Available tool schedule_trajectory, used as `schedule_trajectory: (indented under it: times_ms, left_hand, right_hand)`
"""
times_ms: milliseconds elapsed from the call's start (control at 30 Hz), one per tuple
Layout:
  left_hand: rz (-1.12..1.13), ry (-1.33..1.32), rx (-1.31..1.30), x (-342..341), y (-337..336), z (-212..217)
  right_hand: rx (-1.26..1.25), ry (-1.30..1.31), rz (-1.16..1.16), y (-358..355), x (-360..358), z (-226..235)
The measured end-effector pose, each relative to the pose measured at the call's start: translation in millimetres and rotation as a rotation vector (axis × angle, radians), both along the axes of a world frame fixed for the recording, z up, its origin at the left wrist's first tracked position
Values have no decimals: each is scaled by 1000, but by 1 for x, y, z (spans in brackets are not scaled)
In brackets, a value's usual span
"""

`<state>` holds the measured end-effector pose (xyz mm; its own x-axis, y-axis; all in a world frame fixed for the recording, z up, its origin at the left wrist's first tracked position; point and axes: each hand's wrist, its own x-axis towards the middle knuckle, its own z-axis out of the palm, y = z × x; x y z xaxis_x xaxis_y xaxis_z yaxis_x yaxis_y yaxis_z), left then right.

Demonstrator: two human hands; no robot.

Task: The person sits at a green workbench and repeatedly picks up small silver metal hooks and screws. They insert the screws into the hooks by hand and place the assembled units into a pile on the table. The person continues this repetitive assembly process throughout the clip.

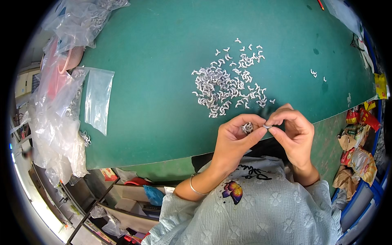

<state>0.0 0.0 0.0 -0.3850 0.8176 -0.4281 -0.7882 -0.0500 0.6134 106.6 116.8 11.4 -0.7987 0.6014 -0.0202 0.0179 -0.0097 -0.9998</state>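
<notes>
Between the fingertips of both hands is a small curved silver metal piece (267, 126), held just over the table's near edge. My left hand (239, 132) pinches its left end and cups a small cluster of similar silver pieces (247, 128) in the palm. My right hand (295, 132) pinches the other end with thumb and finger. Beyond the hands, a loose heap of curved silver pieces (214, 87) lies on the green table (155, 53). A few stray pieces (313, 73) lie farther right.
Clear plastic bags (57, 130) crowd the table's left side, with a flat clear bag (98, 100) beside them. A pink basket (73, 57) stands behind. Crumpled food packets (359, 161) are off the right edge. Below the table are shelves (130, 196) with boxes.
</notes>
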Motion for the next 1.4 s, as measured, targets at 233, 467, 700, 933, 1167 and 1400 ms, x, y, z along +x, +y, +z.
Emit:
schedule_trajectory:
  times_ms: [233, 467, 700, 933, 1167, 1400]
  left_hand:
    - [-1, 19, -1, 1, 0, -3]
    - [18, -58, 152, -3, -2, -10]
    - [11, 7, 170, -1, -1, -11]
    - [-4, 43, 174, -1, -1, -8]
    - [-47, -130, 154, -4, -3, -5]
    - [0, -119, 106, -1, 0, -7]
  right_hand:
    - [442, 15, -23, -2, -4, 5]
    - [674, -240, -210, 23, -2, -11]
    - [926, -272, -145, 25, -5, -37]
    - [856, -192, -166, 25, -8, -35]
    - [951, -295, -172, 23, -8, -29]
    - [742, -197, -209, 20, -3, -28]
